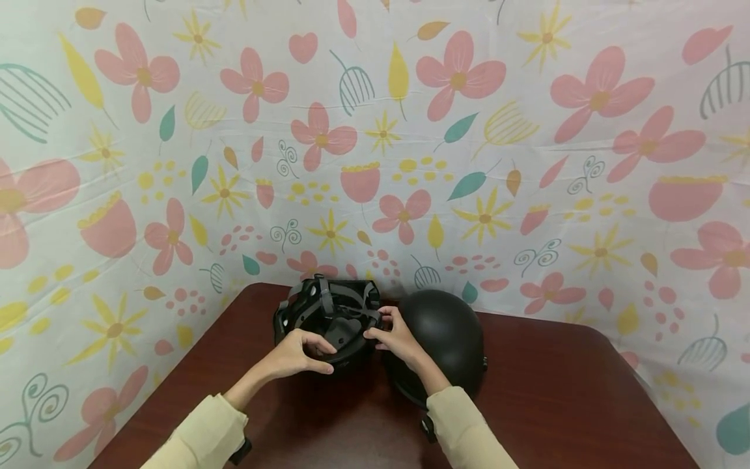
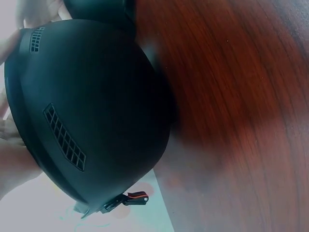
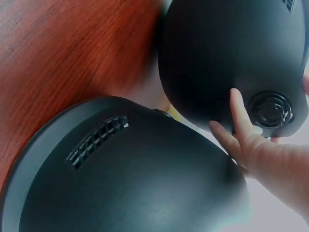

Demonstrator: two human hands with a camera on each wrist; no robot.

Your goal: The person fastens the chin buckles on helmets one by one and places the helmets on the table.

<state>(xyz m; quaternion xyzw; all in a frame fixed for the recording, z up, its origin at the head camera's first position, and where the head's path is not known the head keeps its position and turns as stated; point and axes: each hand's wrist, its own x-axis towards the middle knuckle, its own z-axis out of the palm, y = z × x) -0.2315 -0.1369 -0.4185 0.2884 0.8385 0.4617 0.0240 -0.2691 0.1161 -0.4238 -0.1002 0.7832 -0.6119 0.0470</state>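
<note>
A black helmet (image 1: 342, 335) lies with its opening up and tilted in the head view, showing grey straps (image 1: 327, 301) and dark lining. My left hand (image 1: 295, 355) is over its near left edge, thumb and fingers apart; the left wrist view hides part of this hand behind the rim. My right hand (image 1: 398, 335) grips the right rim, its thumb at the edge. In the right wrist view, its fingers (image 3: 240, 113) lie along the outer shell beside a round dial (image 3: 270, 113). A second black helmet (image 1: 442, 342) rests dome up, right beside it.
Both helmets stand on a dark red-brown wooden table (image 1: 539, 391). A flower-printed cloth (image 1: 404, 163) hangs behind the table's far edge. Near my right sleeve, a small black part (image 1: 428, 428) shows below the second helmet.
</note>
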